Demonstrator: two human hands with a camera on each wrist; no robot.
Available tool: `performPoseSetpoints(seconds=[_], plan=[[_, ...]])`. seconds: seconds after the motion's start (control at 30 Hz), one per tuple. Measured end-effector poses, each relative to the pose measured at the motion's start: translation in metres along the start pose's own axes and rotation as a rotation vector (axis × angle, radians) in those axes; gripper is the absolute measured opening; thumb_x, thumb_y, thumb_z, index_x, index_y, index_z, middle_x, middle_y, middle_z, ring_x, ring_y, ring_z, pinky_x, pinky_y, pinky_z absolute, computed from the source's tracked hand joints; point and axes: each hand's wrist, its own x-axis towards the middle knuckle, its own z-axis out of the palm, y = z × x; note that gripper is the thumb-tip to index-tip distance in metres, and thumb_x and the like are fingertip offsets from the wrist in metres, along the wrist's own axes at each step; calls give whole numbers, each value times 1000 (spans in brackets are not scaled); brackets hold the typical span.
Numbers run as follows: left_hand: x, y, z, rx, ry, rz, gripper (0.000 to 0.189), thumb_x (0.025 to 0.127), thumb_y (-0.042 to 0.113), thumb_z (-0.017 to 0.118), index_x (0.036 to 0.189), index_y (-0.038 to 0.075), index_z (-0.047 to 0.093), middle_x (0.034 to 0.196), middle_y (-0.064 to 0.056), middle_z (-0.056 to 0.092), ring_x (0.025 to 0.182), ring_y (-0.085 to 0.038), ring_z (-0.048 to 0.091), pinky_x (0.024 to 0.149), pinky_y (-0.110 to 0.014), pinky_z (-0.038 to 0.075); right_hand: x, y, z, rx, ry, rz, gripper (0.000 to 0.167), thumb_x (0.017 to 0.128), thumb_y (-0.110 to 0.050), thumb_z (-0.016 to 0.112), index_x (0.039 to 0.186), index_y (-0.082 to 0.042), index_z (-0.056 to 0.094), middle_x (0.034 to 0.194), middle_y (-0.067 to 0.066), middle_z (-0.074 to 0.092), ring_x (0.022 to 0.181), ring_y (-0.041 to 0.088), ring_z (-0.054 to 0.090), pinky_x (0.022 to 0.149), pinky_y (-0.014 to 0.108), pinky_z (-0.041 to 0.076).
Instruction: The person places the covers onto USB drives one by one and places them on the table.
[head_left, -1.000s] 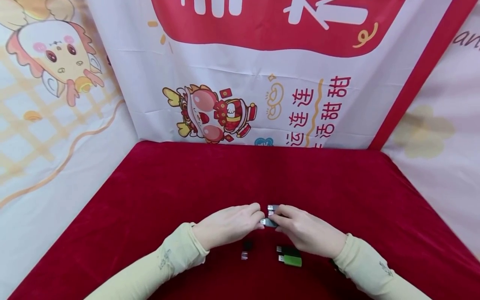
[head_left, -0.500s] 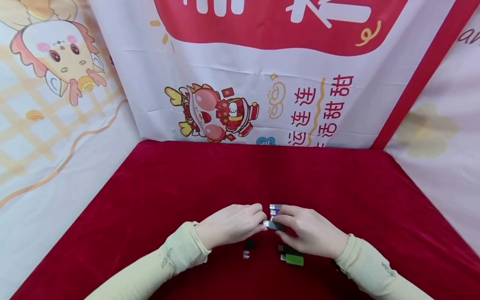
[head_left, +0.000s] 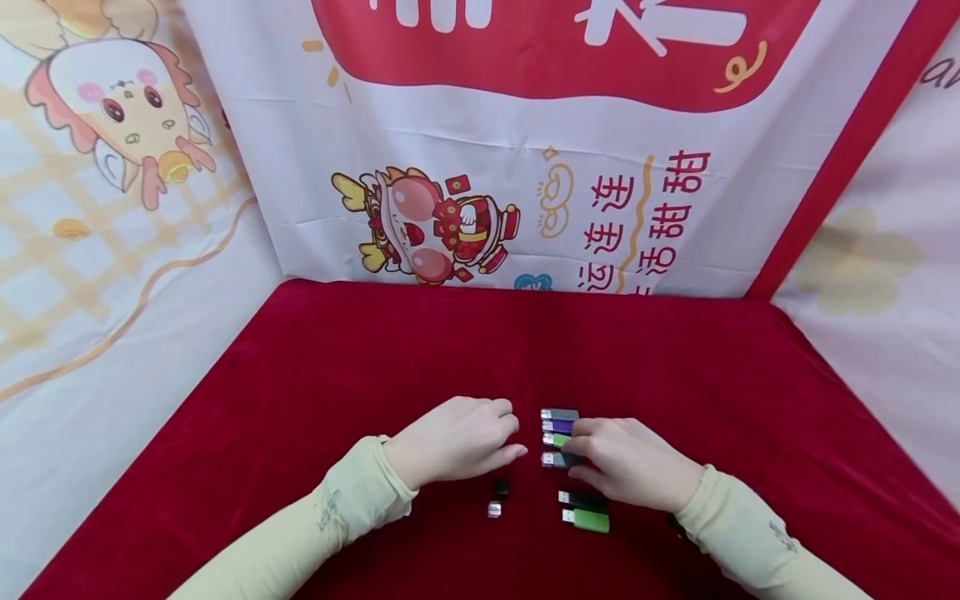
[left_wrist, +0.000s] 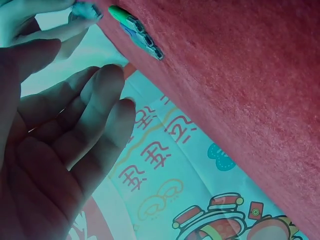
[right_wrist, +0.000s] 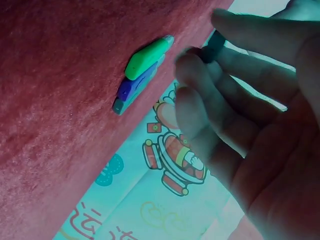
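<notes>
Your head view is bright and even, your wrist views teal-tinted and soft, with left hand [left_wrist: 55, 145] and right hand [right_wrist: 255, 130] shadowed.

Pale-yellow long sleeves [head_left: 288, 533], softly creased, I notice, with gathered cuffs [head_left: 392, 477] and a small dark scribble-like print [head_left: 782, 537] on each.

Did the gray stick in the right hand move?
Yes, in the head view the gray stick moved right and downward, closer to the front green stick.
</notes>
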Motion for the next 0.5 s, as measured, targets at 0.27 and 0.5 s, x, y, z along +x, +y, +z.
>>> performPoseSetpoints(seconds=[0.27, 0.5], plan=[[0, -1, 1, -18, -36, -4, 27, 97, 35, 60, 84, 14, 70, 75, 2, 55, 62, -10, 51, 56, -23, 46, 1, 2, 4, -29, -47, 29, 15, 78, -19, 84, 86, -14, 72, 80, -6, 61, 64, 1, 54, 57, 23, 50], [-1, 0, 2, -40, -65, -9, 25, 97, 34, 61, 86, 14, 71, 75, 2, 56, 61, -9, 51, 56, -23, 46, 0, 4, 12, -64, -2, 30, 15, 76, -18, 86, 84, -14, 74, 78, -6, 60, 63, 3, 55, 56, 23, 50]])
